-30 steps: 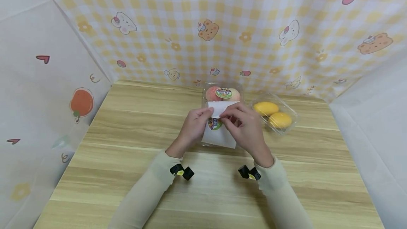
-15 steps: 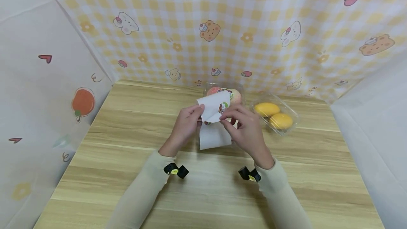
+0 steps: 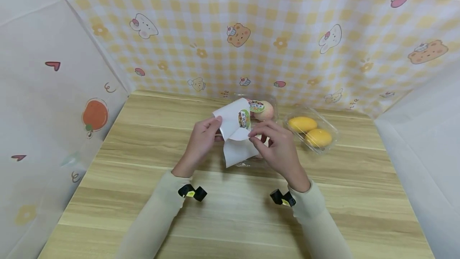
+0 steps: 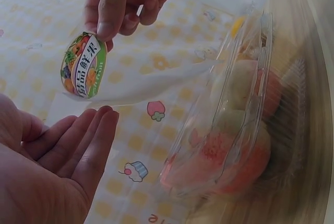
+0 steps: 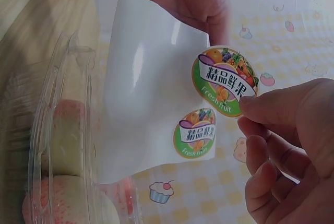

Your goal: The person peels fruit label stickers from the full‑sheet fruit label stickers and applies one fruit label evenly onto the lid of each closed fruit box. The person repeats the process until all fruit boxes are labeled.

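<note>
My left hand (image 3: 201,137) grips a white sticker sheet (image 3: 230,113) by its left edge. Between the thumb and fingertip of my right hand (image 3: 276,143) is an oval "Fresh fruit" sticker (image 5: 224,80), its pale underside showing in the head view. Another such sticker (image 5: 194,132) lies flat on the sheet. The sheet bends in front of a clear plastic box (image 3: 248,164) of peaches (image 3: 266,111) and hides part of it. One oval label (image 3: 256,106) is on the box's lid near the back. In the left wrist view, peaches (image 4: 224,156) show through the box's side.
A second clear plastic box (image 3: 328,125) with two yellow mangoes (image 3: 318,137) stands to the right, at an angle. A yellow checked cloth (image 3: 201,27) hangs behind the wooden table (image 3: 161,131).
My left hand has moved left, drawing the sheet with it and exposing more of the box's right side. The right hand stays almost in place, holding the sticker.
</note>
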The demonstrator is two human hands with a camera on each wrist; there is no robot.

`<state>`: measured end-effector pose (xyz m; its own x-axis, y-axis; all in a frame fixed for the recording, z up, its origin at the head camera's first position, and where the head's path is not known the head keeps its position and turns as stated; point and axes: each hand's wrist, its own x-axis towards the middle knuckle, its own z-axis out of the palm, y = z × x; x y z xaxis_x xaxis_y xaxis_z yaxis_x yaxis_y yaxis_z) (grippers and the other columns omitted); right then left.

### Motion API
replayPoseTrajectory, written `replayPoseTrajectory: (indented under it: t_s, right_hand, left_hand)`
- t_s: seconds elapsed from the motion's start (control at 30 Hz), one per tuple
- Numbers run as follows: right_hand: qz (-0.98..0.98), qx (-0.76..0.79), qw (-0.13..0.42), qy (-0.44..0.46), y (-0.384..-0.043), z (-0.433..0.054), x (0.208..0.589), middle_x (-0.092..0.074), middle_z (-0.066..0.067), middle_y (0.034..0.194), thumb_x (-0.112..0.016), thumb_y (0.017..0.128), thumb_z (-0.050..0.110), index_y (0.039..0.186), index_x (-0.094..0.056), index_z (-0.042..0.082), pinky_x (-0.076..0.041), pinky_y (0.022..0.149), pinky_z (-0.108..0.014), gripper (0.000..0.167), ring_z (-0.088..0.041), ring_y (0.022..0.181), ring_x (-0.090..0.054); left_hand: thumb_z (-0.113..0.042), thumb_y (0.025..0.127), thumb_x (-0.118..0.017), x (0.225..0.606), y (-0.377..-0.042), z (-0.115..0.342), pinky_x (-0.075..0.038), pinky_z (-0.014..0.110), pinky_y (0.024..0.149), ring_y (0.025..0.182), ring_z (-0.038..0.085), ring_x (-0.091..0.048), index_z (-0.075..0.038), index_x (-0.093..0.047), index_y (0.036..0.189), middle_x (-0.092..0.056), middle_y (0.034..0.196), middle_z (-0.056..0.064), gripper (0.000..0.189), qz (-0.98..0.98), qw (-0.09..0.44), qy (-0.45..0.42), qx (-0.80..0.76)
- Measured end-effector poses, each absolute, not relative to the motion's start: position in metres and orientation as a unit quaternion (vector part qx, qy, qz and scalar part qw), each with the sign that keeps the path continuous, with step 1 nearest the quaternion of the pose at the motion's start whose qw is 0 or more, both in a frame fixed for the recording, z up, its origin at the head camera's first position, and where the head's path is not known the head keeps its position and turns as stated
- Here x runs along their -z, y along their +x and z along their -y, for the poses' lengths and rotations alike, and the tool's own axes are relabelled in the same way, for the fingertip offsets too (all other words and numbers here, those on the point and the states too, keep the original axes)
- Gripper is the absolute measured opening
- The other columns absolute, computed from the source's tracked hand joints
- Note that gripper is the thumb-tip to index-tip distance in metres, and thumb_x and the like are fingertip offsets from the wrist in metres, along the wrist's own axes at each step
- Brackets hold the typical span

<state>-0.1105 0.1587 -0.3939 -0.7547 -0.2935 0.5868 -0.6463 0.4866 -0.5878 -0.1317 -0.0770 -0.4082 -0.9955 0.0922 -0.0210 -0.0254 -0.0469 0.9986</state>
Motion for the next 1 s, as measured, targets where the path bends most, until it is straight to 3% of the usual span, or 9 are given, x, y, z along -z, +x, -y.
replayPoseTrajectory:
  t_s: [0.3,0.6,1.0]
  right_hand:
    - [0.834,-0.424,0.206,0.287,-0.112,-0.161,0.395,-0.077,-0.002,0.103,-0.086,0.089,-0.008,0.095,-0.082,0.010,-0.054,0.053,-0.038,0.019,-0.012,0.070,-0.062]
    - [0.830,-0.420,0.217,0.296,-0.115,-0.167,0.396,-0.078,-0.003,0.102,-0.087,0.089,-0.007,0.095,-0.081,0.007,-0.053,0.053,-0.034,0.017,-0.011,0.071,-0.063]
    - [0.834,-0.430,0.211,0.275,-0.116,-0.178,0.401,-0.078,0.000,0.101,-0.086,0.088,-0.008,0.095,-0.080,0.011,-0.051,0.055,-0.034,0.021,-0.013,0.073,-0.061]
  left_hand:
    - [-0.016,0.118,-0.048,0.409,-0.132,0.088,-0.065,0.031,0.082,0.097,0.021,-0.075,0.016,-0.070,0.128,-0.070,0.124,0.031,0.040,-0.679,0.030,0.012,-0.733]
    - [-0.017,0.119,-0.048,0.412,-0.131,0.105,-0.064,0.028,0.079,0.091,0.017,-0.075,0.016,-0.070,0.128,-0.071,0.119,0.031,0.041,-0.685,0.025,-0.026,-0.727]
    - [-0.016,0.120,-0.041,0.427,-0.125,0.149,-0.064,0.028,0.071,0.076,0.011,-0.073,0.017,-0.061,0.135,-0.070,0.093,0.010,0.041,-0.698,0.012,-0.048,-0.715]
